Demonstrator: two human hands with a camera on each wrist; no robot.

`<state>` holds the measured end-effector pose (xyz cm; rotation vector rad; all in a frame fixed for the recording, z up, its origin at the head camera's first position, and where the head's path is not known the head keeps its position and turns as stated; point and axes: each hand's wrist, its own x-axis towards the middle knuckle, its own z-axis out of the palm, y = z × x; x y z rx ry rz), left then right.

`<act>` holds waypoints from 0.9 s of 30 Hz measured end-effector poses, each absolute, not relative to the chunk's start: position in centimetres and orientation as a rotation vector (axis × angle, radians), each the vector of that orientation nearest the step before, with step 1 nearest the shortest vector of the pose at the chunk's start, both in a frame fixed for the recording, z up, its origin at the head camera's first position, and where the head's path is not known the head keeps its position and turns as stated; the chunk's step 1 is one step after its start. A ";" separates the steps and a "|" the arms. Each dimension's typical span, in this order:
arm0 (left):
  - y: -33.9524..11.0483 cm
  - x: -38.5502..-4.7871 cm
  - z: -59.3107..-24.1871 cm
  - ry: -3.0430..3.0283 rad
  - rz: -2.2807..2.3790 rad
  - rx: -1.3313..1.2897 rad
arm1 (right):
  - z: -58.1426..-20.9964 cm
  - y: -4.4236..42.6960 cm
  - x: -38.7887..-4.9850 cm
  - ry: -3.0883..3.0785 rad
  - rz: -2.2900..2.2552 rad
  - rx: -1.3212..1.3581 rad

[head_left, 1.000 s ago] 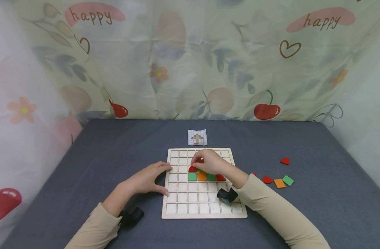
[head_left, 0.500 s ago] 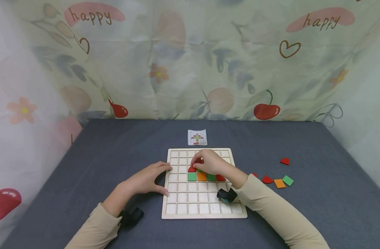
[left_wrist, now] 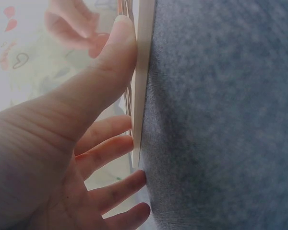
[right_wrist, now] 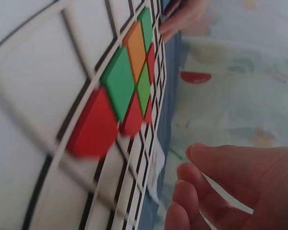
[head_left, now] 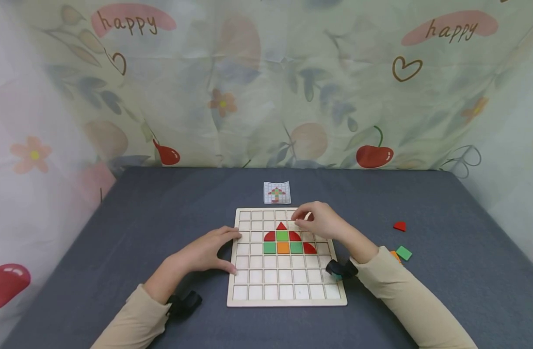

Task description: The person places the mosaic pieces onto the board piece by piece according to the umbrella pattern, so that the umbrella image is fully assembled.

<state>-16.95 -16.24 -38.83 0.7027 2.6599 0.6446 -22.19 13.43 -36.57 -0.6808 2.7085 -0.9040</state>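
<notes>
A pale gridded board (head_left: 288, 304) lies on the table, with several flat pieces set in its cells. At the top is a red triangle (head_left: 281, 226). A light green square (head_left: 282, 235) sits below it, between two red rounded pieces. An orange square (head_left: 283, 248) lies between two green squares in the lower row, with another red rounded piece (right_wrist: 93, 127) at the right end. My left hand (head_left: 207, 249) touches the board's left edge with thumb and fingers spread. Above the upper right cells is my right hand (head_left: 320, 220), fingers loosely bent; no piece shows in its fingers.
A small pattern card (head_left: 277, 193) lies behind the board. To the right are a loose red piece (head_left: 399, 226), a green square (head_left: 404, 253) and an orange piece (head_left: 395, 256) partly hidden by my right sleeve.
My right hand has moved right from the middle of the board, uncovering the red triangle and the pieces below it. The forearm now covers loose red pieces. My left hand stays put.
</notes>
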 end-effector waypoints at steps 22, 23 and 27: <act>-16.3 -17.0 -38.7 2.659 0.639 0.712 | -36.8 24.3 -20.3 2.611 -0.859 -0.501; -16.3 -17.0 -38.7 2.659 0.639 0.710 | -36.9 24.5 -20.2 2.608 -0.855 -0.500; -16.2 -17.0 -38.7 2.658 0.637 0.703 | -37.2 25.1 -19.8 2.593 -0.837 -0.502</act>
